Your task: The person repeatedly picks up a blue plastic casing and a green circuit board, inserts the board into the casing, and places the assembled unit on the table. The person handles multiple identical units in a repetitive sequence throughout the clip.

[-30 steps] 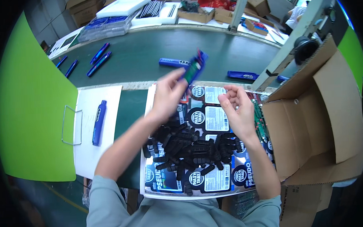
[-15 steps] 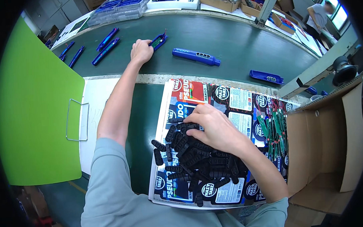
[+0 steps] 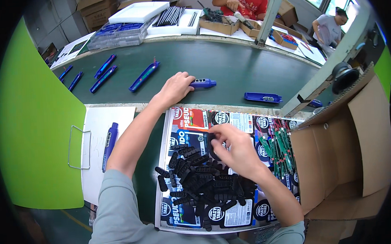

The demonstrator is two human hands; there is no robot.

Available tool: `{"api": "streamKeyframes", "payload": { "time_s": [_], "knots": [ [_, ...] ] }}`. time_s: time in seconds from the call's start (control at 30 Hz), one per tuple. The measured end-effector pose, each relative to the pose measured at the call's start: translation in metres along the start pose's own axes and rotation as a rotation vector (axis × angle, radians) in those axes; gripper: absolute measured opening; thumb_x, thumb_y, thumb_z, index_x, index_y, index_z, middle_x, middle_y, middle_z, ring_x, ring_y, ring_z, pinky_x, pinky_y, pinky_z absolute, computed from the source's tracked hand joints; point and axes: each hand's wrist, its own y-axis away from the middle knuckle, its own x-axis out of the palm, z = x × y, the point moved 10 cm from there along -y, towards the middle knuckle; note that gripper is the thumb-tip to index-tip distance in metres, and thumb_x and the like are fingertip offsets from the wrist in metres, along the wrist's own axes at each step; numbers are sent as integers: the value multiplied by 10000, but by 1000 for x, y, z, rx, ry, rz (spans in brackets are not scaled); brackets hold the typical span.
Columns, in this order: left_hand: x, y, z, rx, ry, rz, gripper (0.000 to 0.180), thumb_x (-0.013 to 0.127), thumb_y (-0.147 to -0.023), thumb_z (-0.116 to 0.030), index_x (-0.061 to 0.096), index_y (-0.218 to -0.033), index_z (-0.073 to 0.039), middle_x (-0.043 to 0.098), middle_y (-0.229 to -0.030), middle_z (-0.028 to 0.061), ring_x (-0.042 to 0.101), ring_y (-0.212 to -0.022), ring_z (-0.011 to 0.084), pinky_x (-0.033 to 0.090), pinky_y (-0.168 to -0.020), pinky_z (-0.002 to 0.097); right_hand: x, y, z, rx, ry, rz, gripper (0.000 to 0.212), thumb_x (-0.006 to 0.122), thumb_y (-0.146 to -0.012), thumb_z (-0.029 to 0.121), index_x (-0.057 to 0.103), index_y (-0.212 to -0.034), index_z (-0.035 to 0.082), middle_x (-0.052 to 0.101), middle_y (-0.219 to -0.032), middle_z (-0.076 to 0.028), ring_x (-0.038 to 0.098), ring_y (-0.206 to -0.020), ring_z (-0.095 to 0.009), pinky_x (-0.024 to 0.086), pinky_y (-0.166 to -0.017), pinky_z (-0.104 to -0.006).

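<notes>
My left hand (image 3: pixel 177 89) reaches over the green belt, its fingers closed round the left part of a blue tube-shaped casing (image 3: pixel 205 83). My right hand (image 3: pixel 235 144) pinches a small black ribbed piece (image 3: pixel 212 137) at its fingertips, partly hidden. Below that hand lies a heap of black ribbed pieces (image 3: pixel 201 177) on a tray (image 3: pixel 161 200) covered with printed packaging sheets. Left of my left hand rests an open blue casing (image 3: pixel 144 76) with a green strip inside. A blue casing (image 3: pixel 110 146) lies on white paper beside my left forearm.
Several blue casings (image 3: pixel 102 78) lie farther left on the belt, and another half shell (image 3: pixel 263 98) at right. Green circuit strips (image 3: pixel 280 151) with wires sit at the tray's right, beside an open cardboard box (image 3: pixel 334 160). A metal post (image 3: pixel 318 74) rises nearby. Two people work beyond.
My left hand has let go of the open casing with the green strip and moved right onto another blue casing. My right hand has lifted away from the heap. The view has shifted.
</notes>
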Motion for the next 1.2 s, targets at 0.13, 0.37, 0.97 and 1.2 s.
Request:
{"api": "streamKeyframes", "payload": {
  "time_s": [0.13, 0.37, 0.97, 1.2],
  "knots": [
    [-12, 5, -36, -159, 557, -38, 353, 596, -1006, -220, 636, -1276, 3, 690, -942, 120, 662, -856, 211, 532, -782, 371, -56, 12, -53, 161, -219, -351, 205, 710, -870, 11, 664, -1065, -28, 709, -905, -79, 674, -747, -98, 534, -670, -262],
    [-17, 54, -157, -308, 1398, 114, 424, 517, -1081, -281, 566, -1377, 19, 699, -975, 67, 662, -872, 114, 550, -797, 270, -108, 17, -33, 122, -235, -638, 118, 724, -889, 49, 675, -948, -41, 731, -794, -74, 651, -702, -67, 488, -594, -237],
    [-47, 91, -208, -189, 785, -224, 151, 731, -904, -100, 736, -958, 40, 667, -653, 98, 591, -583, 91, 441, -524, 294, -107, 64, -57, 268, -218, -570, 604, 902, -708, 187, 524, -1138, -4, 570, -876, -44, 539, -745, -127, 491, -675, -299],
    [-19, 103, -187, -397, 1214, 10, 177, 671, -986, -138, 684, -1076, 14, 663, -796, -6, 584, -636, 34, 465, -563, 204, -188, 100, -89, 351, 241, -543, 222, 719, -907, 206, 749, -957, -8, 756, -860, -140, 730, -797, -240, 558, -730, -350]
  ]
}}
